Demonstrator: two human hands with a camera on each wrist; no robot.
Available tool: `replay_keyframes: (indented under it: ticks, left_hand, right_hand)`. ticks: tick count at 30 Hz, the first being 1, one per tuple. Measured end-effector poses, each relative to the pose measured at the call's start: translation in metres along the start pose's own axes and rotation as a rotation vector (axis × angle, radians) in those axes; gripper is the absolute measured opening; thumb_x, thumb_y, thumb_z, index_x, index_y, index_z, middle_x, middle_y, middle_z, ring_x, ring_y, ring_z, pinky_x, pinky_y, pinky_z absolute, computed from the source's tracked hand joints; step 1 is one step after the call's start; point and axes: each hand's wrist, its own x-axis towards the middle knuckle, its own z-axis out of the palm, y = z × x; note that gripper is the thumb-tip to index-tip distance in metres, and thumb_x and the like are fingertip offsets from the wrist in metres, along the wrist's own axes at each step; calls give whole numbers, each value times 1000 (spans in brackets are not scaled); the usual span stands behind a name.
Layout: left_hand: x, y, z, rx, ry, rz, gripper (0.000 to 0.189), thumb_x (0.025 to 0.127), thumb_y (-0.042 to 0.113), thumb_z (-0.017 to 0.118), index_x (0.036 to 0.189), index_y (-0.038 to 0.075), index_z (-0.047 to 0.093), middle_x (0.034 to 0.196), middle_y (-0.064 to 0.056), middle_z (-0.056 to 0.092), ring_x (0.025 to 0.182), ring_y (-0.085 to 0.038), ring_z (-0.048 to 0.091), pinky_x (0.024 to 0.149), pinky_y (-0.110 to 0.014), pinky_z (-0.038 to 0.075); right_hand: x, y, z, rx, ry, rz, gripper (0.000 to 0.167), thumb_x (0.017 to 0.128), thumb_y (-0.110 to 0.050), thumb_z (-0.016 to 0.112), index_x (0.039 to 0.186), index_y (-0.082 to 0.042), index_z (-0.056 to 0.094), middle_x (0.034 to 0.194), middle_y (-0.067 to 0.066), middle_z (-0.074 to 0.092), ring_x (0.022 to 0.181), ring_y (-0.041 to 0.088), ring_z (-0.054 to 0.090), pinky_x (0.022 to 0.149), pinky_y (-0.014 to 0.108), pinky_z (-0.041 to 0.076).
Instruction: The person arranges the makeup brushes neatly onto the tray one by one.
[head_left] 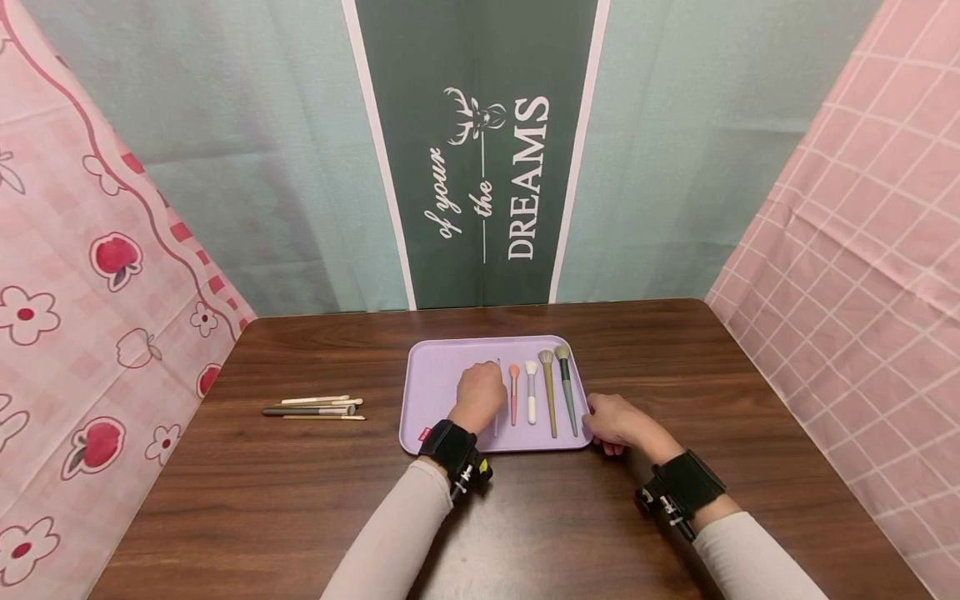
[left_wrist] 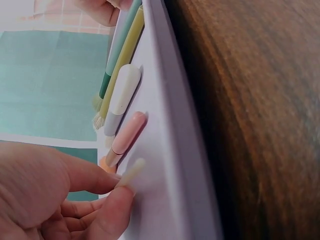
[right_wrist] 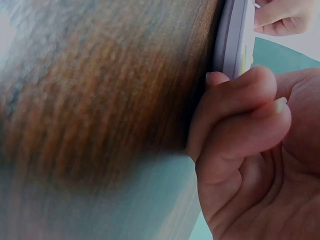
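Note:
My left hand [head_left: 480, 394] is over the lilac tray [head_left: 438, 358], pinching a thin makeup brush [left_wrist: 132, 173] between thumb and forefinger. Its pale handle end pokes out past the fingertips in the left wrist view. To its right on the tray lie a pink brush [head_left: 513, 404], a white brush [head_left: 532, 404], an olive brush [head_left: 550, 392] and a green brush [head_left: 567, 392], side by side with their bristles toward the back. At the tray's right rim, my right hand [head_left: 617, 419] grips the edge with curled fingers [right_wrist: 245, 132].
Left of the tray, a small bunch of brushes [head_left: 315, 408] lies sideways on the brown wooden table [head_left: 337, 500]. Curtain cloth hangs behind the table, and pink patterned cloths stand along both sides.

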Motion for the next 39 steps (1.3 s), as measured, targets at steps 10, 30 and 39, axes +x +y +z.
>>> replay_keyframes:
  ticks: [10,30,39]
  left_hand:
    - [1,-3,7,-16,29,19,14,88,4,62,79,-2,70,71,-13,68,67,-28,68,59,-37,53]
    - [-1,-1,-1,-10,-41,-36,13,90,8,64,88,-3,69,78,-15,69,73,-29,69,65,-38,54]
    - [-6,-5,-8,-33,-75,-93,39,91,28,71,113,-3,64,97,-16,69,87,-33,69,71,-43,56]
  right_hand:
    - [-1,0,2,-3,12,1,8,90,-6,49,82,-5,52,63,8,60,43,15,56,41,29,48]
    - [-1,0,2,-18,12,-5,9,92,-7,49,84,-5,52,63,7,60,42,15,57,40,30,48]
    - [-1,0,2,-16,8,-1,9,93,-7,49,84,-5,52,64,8,60,43,16,57,41,30,49]
